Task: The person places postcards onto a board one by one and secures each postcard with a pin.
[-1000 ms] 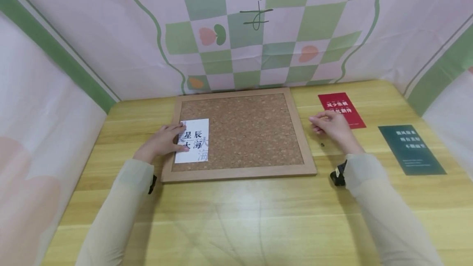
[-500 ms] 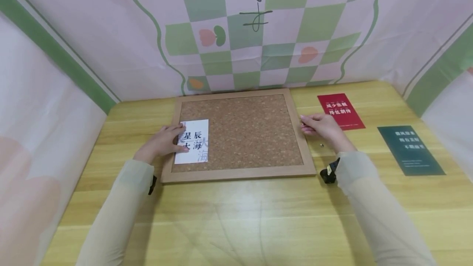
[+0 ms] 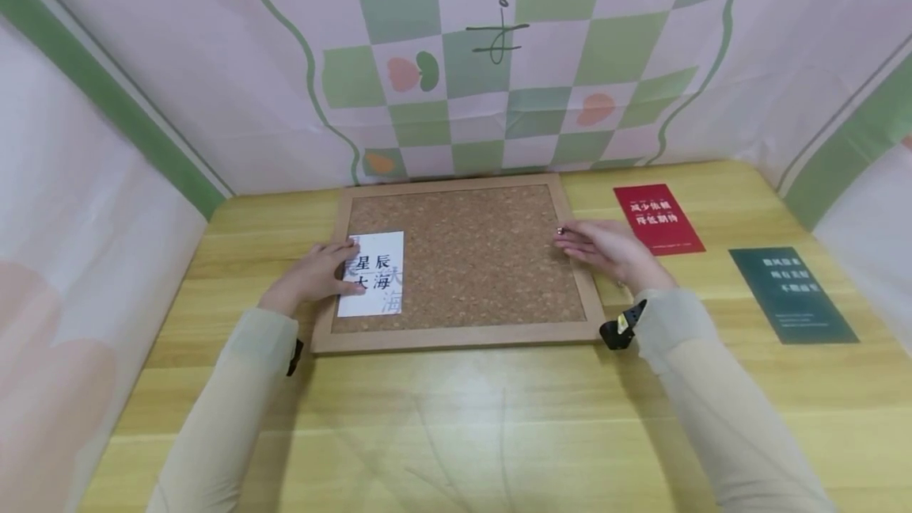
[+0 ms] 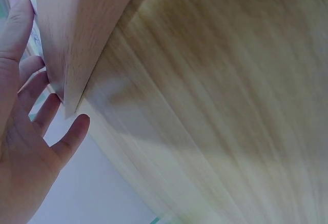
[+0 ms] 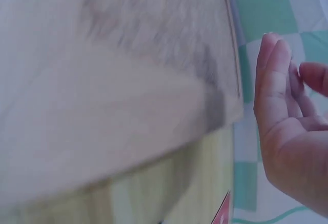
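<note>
A framed cork board (image 3: 484, 260) lies flat on the table, with a white card (image 3: 381, 295) printed with dark characters at its left side. My left hand (image 3: 309, 274) rests at the board's left edge, fingertips and thumb on the card. In the left wrist view its fingers spread along the wooden frame (image 4: 77, 34). Over the right side of the board, my right hand (image 3: 609, 248) pinches a small shiny push pin (image 3: 560, 231) between thumb and fingers. The right wrist view shows those fingers above the frame, but the pin is hidden there.
A red card (image 3: 659, 216) and a dark green card (image 3: 794, 295) lie right of the board. Another small shiny piece (image 3: 621, 284) shows on the table beside my right wrist. A patterned cloth (image 3: 470, 62) hangs behind the table.
My right hand has moved left from beside the red card to over the board's right side, bringing the push pin along. My left hand and the white card have stayed put.
</note>
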A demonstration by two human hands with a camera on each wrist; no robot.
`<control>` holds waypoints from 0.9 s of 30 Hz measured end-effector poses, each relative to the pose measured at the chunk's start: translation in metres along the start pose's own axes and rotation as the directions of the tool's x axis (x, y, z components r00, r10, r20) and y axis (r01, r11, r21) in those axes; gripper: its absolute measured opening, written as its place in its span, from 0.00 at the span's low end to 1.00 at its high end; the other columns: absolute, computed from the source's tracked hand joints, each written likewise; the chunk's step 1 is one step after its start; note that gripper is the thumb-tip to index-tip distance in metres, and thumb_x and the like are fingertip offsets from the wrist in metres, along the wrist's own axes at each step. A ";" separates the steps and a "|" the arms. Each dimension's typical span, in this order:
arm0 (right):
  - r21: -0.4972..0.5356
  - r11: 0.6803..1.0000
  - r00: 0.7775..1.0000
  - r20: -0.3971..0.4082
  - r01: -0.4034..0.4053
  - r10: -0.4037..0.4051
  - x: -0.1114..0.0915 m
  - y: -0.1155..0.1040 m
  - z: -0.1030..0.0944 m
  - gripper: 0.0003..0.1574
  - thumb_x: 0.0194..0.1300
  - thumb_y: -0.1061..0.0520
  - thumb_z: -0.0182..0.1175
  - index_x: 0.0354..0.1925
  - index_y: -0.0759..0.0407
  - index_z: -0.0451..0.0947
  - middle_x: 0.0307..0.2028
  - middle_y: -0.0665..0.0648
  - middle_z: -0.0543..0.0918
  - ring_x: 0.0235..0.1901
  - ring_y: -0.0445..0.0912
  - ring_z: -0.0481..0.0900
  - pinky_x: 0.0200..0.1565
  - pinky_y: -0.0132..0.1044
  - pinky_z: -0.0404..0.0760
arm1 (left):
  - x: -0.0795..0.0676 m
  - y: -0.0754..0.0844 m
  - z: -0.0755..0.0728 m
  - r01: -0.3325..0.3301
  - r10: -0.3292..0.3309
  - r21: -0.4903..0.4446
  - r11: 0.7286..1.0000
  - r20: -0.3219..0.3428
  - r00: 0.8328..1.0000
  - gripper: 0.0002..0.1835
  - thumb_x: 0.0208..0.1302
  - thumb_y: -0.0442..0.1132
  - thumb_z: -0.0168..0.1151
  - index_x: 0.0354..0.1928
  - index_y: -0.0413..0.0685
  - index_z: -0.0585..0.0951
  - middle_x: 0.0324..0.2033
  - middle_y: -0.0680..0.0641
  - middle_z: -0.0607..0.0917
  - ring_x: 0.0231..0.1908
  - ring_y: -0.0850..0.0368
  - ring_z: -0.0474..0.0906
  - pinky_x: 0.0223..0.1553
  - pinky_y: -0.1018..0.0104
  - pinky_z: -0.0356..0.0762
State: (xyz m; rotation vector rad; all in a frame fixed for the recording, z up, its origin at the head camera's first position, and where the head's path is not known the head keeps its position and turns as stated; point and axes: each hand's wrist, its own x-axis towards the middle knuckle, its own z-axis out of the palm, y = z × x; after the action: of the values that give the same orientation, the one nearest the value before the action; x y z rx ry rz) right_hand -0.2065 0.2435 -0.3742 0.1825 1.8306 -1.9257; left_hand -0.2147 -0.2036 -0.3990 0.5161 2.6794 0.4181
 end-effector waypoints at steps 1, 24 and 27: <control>0.014 1.000 1.000 0.002 -0.001 0.001 0.000 -0.001 0.003 0.36 0.75 0.54 0.44 0.71 0.74 0.47 0.33 0.42 0.87 0.39 0.33 0.84 0.48 0.23 0.81 | 0.000 0.000 0.000 0.000 0.000 0.001 1.000 0.000 1.000 0.47 0.58 0.56 0.64 0.73 0.43 0.55 0.74 0.38 0.52 0.72 0.33 0.46 0.69 0.33 0.50; -0.006 0.997 0.993 0.082 0.080 -0.080 0.029 -0.038 0.084 0.30 0.72 0.67 0.45 0.67 0.78 0.54 0.39 0.49 0.82 0.37 0.33 0.83 0.54 0.27 0.79 | 0.001 -0.003 -0.002 -0.002 0.002 -0.010 1.000 0.006 1.000 0.47 0.58 0.55 0.65 0.73 0.43 0.55 0.74 0.38 0.51 0.72 0.33 0.45 0.69 0.33 0.49; -0.026 0.994 0.992 0.073 0.103 -0.101 0.035 -0.040 0.095 0.29 0.71 0.68 0.46 0.66 0.79 0.56 0.32 0.43 0.82 0.35 0.32 0.83 0.49 0.24 0.81 | 0.002 -0.004 -0.001 0.001 -0.001 -0.012 1.000 0.006 1.000 0.47 0.58 0.55 0.65 0.73 0.43 0.55 0.74 0.39 0.52 0.73 0.34 0.45 0.69 0.34 0.50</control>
State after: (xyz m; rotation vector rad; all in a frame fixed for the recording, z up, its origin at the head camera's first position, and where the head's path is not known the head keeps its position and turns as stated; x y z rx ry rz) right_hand -0.2327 0.1431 -0.3430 0.0095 1.8521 -1.9465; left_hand -0.2185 -0.2062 -0.3997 0.5113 2.6697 0.4314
